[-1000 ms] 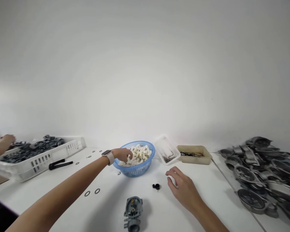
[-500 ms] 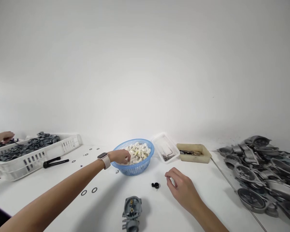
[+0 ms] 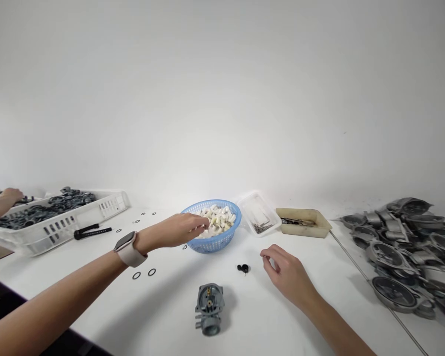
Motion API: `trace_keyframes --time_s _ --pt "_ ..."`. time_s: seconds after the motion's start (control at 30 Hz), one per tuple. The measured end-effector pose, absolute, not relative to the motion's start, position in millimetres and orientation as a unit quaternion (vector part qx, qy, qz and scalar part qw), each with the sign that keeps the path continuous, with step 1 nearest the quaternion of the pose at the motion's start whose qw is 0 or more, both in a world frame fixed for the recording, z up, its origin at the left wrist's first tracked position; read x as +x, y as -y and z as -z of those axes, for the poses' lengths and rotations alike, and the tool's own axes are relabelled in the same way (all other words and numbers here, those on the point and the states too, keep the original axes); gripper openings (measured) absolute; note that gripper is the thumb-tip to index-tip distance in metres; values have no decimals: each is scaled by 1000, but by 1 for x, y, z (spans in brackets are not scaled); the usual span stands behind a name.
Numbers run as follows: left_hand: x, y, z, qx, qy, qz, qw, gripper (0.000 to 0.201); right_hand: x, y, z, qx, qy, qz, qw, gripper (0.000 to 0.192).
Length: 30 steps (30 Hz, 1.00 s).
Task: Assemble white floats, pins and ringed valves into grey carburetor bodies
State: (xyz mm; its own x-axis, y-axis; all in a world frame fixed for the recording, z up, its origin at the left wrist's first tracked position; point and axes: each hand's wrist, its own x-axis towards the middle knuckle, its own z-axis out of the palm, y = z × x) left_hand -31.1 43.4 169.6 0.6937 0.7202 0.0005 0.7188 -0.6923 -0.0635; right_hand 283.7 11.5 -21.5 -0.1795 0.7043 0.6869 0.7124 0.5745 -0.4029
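My left hand (image 3: pixel 183 230), with a watch (image 3: pixel 126 242) on its wrist, is over the near left rim of a blue plastic basket (image 3: pixel 217 244). Its fingers are bent together; whatever they grip is hidden. White plastic pieces (image 3: pixel 220 217) fill the basket. To the right, my right hand (image 3: pixel 287 272) hovers low over the white table, thumb and forefinger closed in a pinch, anything between them too small to name. Small black parts (image 3: pixel 244 268) lie just left of it. A grey metal carburetor body (image 3: pixel 209 301) with brass jets rests nearest me, its open chamber facing up.
Behind stand a clear tub (image 3: pixel 258 212) of thin metal pins and a beige tray (image 3: pixel 307 230). Metal bowl-like castings (image 3: pixel 396 252) are heaped right, beside a thin rod (image 3: pixel 371 287). Left are black rings (image 3: pixel 152 272), a black strap (image 3: pixel 91 231), a white crate (image 3: pixel 92 217) and another person's hand (image 3: pixel 9 197).
My left hand has lifted out of the white pieces and drawn back toward the basket's left rim. My right hand keeps its pinch. The whole view has shifted slightly.
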Motion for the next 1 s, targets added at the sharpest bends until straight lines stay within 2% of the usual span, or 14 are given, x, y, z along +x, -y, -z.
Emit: trace_keyframes --time_s 0.1,0.27,0.4,0.47,0.63,1.0 --pt "-20 -11 -167 -932 357 -31 51 23 285 -11 23 -462 769 -2 441 24" --pt "-3 23 -158 -945 270 -133 125 22 287 -12 23 -469 764 -4 443 23" --pt "-1 26 -156 -944 258 -134 156 23 288 -13 22 -473 760 2 445 23" --pt "-2 24 -158 -941 284 -139 122 23 289 -13 22 -473 761 6 443 23" --pt "0 18 -165 -917 358 -148 -96 28 289 -13 23 -472 767 9 435 24" --pt "-6 14 -131 -904 381 -119 -150 29 286 -13 21 -481 763 6 432 27"
